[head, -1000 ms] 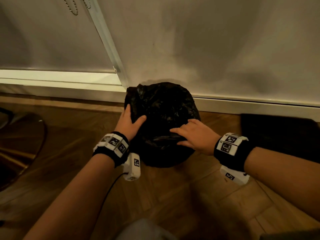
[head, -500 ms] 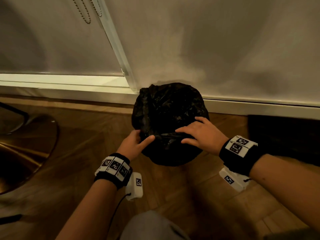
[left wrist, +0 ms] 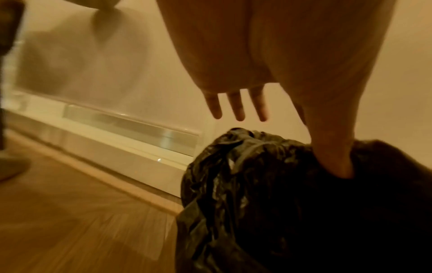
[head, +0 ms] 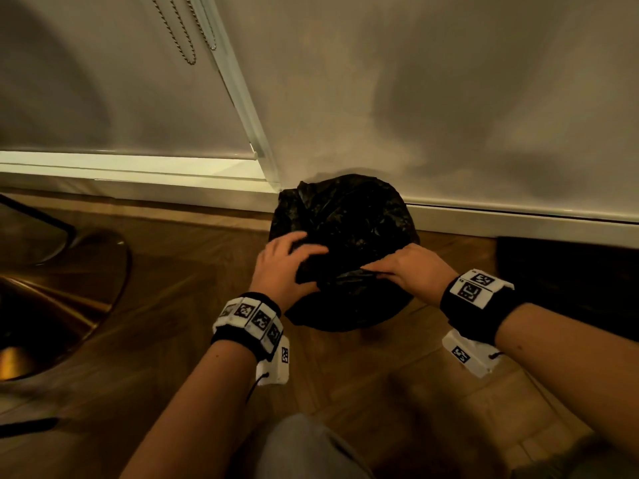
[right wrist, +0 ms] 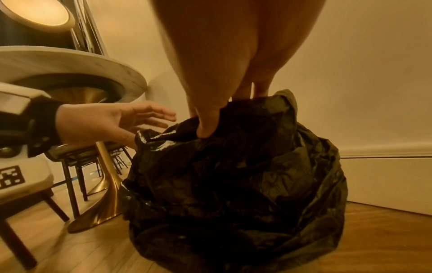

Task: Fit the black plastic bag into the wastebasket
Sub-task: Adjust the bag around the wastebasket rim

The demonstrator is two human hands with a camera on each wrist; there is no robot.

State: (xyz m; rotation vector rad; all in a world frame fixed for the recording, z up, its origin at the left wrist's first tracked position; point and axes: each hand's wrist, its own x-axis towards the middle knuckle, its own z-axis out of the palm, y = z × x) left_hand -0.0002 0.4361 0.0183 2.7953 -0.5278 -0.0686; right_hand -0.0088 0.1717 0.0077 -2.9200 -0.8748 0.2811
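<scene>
Left hand (head: 281, 271) has shifted up onto the crinkled black plastic bag (head: 349, 229), fingers spread wide, thumb pressing. Right hand (head: 411, 271) pinches a fold near the rim, apparently to seat it. Bag drapes over the wastebasket against the wall, hiding it.

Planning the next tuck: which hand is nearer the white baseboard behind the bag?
Left. The left hand reaches over the black plastic bag with fingers spread toward the baseboard; the right hand pinches the bag's near edge, farther from it.
</scene>
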